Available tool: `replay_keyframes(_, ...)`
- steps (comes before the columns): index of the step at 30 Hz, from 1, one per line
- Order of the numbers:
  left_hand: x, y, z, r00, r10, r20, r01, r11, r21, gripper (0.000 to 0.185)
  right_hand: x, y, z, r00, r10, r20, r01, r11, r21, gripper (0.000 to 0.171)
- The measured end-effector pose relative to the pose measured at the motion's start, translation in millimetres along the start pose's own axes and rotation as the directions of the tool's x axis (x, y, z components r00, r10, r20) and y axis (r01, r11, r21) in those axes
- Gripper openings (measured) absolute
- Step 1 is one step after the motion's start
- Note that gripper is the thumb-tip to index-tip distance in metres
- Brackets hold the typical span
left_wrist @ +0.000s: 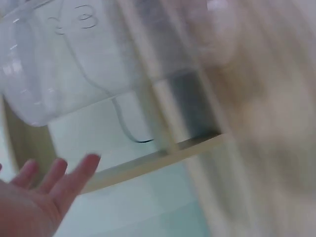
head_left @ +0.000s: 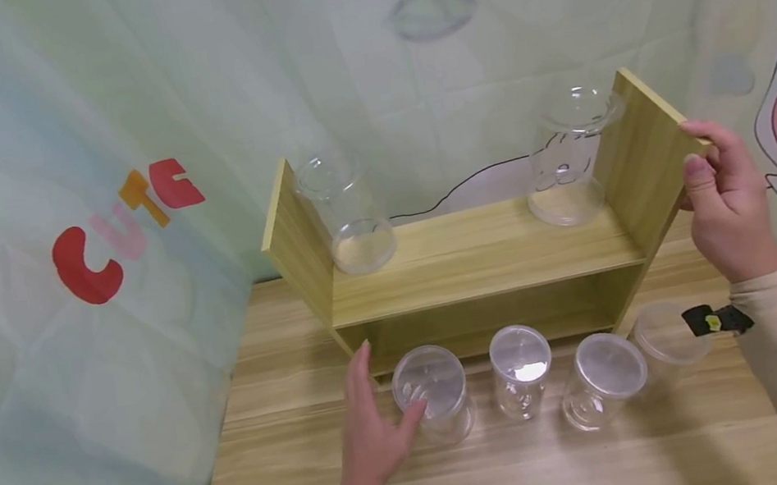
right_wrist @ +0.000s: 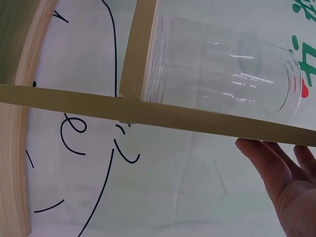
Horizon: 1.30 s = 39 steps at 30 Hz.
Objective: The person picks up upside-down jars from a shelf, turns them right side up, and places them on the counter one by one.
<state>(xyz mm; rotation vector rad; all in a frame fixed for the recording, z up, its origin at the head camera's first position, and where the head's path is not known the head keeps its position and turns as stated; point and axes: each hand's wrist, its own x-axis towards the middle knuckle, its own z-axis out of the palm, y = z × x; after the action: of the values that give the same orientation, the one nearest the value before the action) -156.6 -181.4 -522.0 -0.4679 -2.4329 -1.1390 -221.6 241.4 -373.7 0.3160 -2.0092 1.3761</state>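
Left hand (head_left: 370, 431), fingers straight, touches the nearest lidded jar (head_left: 434, 393) on the surface (head_left: 284, 456), first in a row of four. Wrap fingers low, keep it upright. Beyond, right hand (head_left: 727, 207) grips the wooden shelf (head_left: 481, 263) side panel, steadying it.

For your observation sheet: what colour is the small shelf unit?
Light yellowish wood grain shelf unit; head view shows it best.
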Motion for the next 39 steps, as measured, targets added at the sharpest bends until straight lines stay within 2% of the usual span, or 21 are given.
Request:
replay_keyframes(1,4.8,3.1,-2.8,0.999,0.027,-0.047,-0.026,1.000,0.016,0.093,0,0,1,1.000,0.003,-0.001,-0.003,1.000,-0.004,0.039)
replay_keyframes(3,14.5,8.8,-6.9,0.984,0.092,-0.155,-0.085,0.995,0.053,0.083,0,-1,1,1.000,0.004,-0.003,-0.004,1.000,-0.009,0.039)
replay_keyframes(6,28.7,18.2,-9.9,0.933,0.174,-0.316,-0.149,0.984,0.102,0.068,0,-2,1,1.000,0.015,-0.008,-0.016,0.999,-0.032,0.040)
replay_keyframes(8,38.0,25.4,-12.2,0.895,0.212,-0.393,-0.178,0.977,0.120,0.062,0,-2,1,1.000,0.022,-0.009,-0.022,0.999,-0.038,0.040)
replay_keyframes(10,47.8,33.0,-15.0,0.871,0.237,-0.430,-0.194,0.971,0.142,0.061,-1,-1,0,1.000,0.030,-0.008,-0.030,0.999,-0.033,0.040)
replay_keyframes(18,91.3,58.7,-24.8,0.829,0.321,-0.458,-0.248,0.945,0.213,0.064,-2,1,0,0.998,0.056,-0.013,-0.056,0.998,-0.037,0.040)
replay_keyframes(20,102.7,63.7,-25.9,0.829,0.333,-0.449,-0.244,0.938,0.246,0.067,-2,0,1,0.998,0.058,-0.013,-0.059,0.998,-0.038,0.040)
replay_keyframes(23,120.4,69.2,-28.1,0.839,0.329,-0.433,-0.212,0.931,0.296,0.073,-2,0,3,0.997,0.072,-0.018,-0.073,0.997,-0.038,0.040)
replay_keyframes(28,147.2,75.6,-31.3,0.876,0.283,-0.391,-0.142,0.925,0.351,0.080,-4,0,5,0.996,0.087,-0.020,-0.088,0.996,-0.033,0.040)
replay_keyframes(33,166.5,80.5,-32.6,0.908,0.236,-0.347,-0.098,0.923,0.371,0.083,-4,1,6,0.996,0.088,-0.016,-0.088,0.996,-0.018,0.040)
replay_keyframes(39,189.2,84.7,-32.0,0.935,0.146,-0.323,-0.021,0.933,0.359,0.079,-3,1,4,0.997,0.081,-0.008,-0.081,0.997,0.014,0.040)
